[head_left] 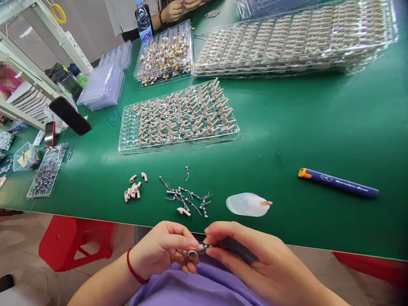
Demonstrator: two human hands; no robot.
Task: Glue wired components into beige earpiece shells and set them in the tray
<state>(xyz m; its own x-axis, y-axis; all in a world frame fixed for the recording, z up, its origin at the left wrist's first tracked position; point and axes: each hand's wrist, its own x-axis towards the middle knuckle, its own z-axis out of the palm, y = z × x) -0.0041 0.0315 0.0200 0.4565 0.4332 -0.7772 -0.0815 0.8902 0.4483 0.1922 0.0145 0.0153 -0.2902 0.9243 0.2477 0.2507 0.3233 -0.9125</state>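
Note:
My left hand (162, 248) pinches a small beige earbud-shaped shell (193, 254) just below the table's front edge, above my purple lap. My right hand (251, 259) meets it fingertip to fingertip, closed on a tiny wired component (205, 246) at the shell's stem. A red band circles my left wrist. On the green table (318, 127) just ahead lie a few loose beige shells (133, 189), a scatter of small wired parts (186, 196) and a clear plastic lid (247, 204).
A clear tray of beige shells (178, 117) sits mid-table, with more filled trays (293, 38) and a tray with yellow-marked parts (165, 55) behind. A blue pen-like tool (338, 182) lies right. A phone (69, 115), empty trays (103, 83) and another person's hands (178, 8) are farther off.

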